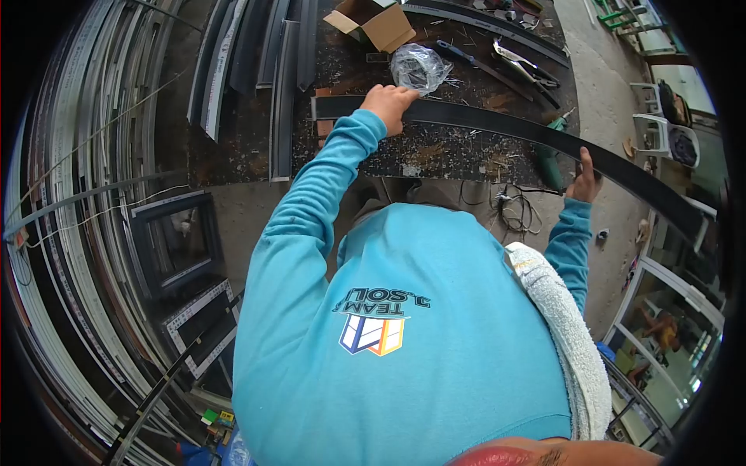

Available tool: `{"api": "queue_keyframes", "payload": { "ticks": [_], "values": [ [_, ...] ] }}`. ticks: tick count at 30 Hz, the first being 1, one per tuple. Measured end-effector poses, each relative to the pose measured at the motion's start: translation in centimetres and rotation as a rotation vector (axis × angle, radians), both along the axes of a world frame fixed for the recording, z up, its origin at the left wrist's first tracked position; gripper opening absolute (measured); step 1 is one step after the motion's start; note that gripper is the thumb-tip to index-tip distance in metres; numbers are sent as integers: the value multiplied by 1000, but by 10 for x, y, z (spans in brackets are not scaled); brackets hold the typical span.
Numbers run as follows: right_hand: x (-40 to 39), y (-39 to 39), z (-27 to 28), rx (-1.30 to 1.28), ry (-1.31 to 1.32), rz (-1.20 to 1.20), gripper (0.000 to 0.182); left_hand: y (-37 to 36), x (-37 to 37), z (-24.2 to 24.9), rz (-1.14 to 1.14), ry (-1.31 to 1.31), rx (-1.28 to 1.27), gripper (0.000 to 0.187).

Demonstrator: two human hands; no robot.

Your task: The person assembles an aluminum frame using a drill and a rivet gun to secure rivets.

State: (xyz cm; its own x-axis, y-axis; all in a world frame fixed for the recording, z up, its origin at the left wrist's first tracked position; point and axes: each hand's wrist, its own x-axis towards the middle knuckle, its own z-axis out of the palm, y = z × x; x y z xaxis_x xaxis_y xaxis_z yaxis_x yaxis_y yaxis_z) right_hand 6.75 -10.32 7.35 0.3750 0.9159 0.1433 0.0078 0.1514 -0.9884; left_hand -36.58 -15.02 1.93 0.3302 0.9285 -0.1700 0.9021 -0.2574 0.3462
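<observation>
A long dark metal profile (482, 120) lies across the workbench and extends past its right edge. My left hand (387, 107) is closed over the profile near its left end, fingers on the far edge. My right hand (585, 180) grips the near edge farther right, a finger over the top and the rest hidden below. Just beyond my left hand sits a clear plastic-wrapped roll (420, 68). A green power drill (550, 159) lies partly under the profile, close to my right hand.
The scratched workbench (443, 159) also bears an open cardboard box (373, 25), a blue-handled screwdriver (457, 53), locking pliers (522, 64) and several dark profiles (284, 101). Long profiles (78, 233) are racked at left. A cable (519, 211) lies on the floor.
</observation>
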Motion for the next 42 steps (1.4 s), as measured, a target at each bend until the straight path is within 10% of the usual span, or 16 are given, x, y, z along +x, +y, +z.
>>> {"api": "queue_keyframes", "payload": {
  "ticks": [31, 42],
  "values": [
    [0, 74, -30, -181, -245, 233, 21, 24, 24, -39, 151, -100, 61, 51],
    [67, 47, -82, -258, -209, 292, 61, 209, -3, -4, 553, -505, 449, 24]
  ]
}}
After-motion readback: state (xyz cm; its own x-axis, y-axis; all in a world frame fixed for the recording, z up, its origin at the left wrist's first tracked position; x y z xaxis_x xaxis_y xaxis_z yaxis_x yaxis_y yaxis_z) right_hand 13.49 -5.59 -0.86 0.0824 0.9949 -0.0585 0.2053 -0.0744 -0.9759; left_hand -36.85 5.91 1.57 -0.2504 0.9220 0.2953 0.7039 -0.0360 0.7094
